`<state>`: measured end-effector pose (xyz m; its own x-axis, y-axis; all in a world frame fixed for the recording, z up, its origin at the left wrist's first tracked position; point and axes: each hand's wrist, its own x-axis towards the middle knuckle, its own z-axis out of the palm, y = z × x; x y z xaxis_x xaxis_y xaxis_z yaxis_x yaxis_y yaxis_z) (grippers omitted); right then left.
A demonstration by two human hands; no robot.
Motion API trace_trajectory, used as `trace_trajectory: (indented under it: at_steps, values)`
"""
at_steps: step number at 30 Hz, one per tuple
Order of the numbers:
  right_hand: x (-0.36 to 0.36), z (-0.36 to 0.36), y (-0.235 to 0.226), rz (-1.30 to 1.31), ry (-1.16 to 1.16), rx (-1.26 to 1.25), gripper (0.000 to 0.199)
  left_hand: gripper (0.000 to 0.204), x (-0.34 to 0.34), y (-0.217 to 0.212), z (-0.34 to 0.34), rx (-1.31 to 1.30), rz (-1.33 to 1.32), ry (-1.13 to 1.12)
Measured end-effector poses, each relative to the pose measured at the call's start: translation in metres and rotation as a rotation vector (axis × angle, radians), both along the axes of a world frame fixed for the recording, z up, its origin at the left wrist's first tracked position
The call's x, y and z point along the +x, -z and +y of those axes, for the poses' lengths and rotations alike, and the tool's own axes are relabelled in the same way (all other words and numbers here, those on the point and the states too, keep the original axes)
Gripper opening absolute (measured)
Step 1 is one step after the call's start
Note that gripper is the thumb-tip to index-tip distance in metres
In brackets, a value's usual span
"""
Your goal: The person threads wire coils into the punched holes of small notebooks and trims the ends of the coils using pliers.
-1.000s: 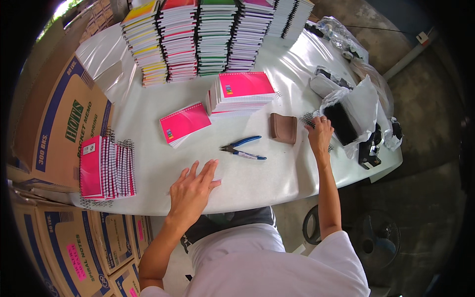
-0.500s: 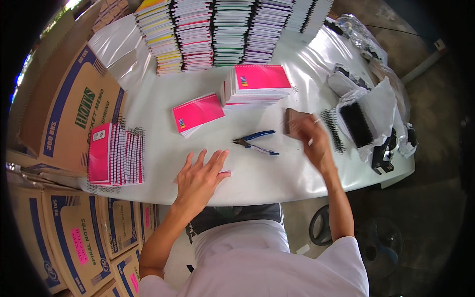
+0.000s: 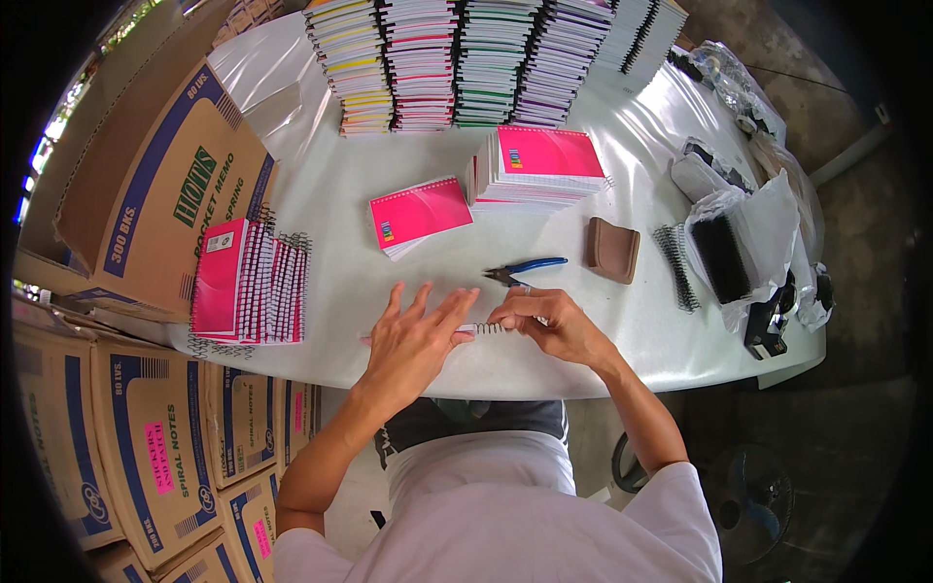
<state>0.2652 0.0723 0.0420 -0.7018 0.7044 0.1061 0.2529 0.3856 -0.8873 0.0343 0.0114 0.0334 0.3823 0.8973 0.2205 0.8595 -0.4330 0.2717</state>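
The left hand point(image 3: 413, 340), its grip wide with fingers spread, lies over a pad point(image 3: 467, 328) (mostly hidden beneath it) near the front edge of the desk point(image 3: 340, 291). The right hand point(image 3: 556, 323) has a narrow grip, pinching a coil point(image 3: 488, 328) at the pad's right end. Pliers point(image 3: 535, 264) lie just beyond, left of a brown block point(image 3: 611, 250).

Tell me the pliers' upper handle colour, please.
Blue; the pliers' upper handle shows best in the head view.

Thin dark wire coil point(image 3: 489, 328), lying sideways, left end at white-edged pad point(image 3: 468, 327), pad mostly hidden.
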Motion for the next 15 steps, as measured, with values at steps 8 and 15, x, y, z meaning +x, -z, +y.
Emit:
trace_trajectory:
  at_steps: [8,15]
  values:
    - [-0.005,-0.012,-0.009,-0.201,0.019,0.203,0.021,0.061,0.000,0.004,0.001,-0.010,-0.030,-0.015]
    - [-0.016,-0.019,-0.013,-0.367,-0.041,0.561,0.030,0.052,0.005,-0.010,-0.002,-0.067,-0.110,0.015]
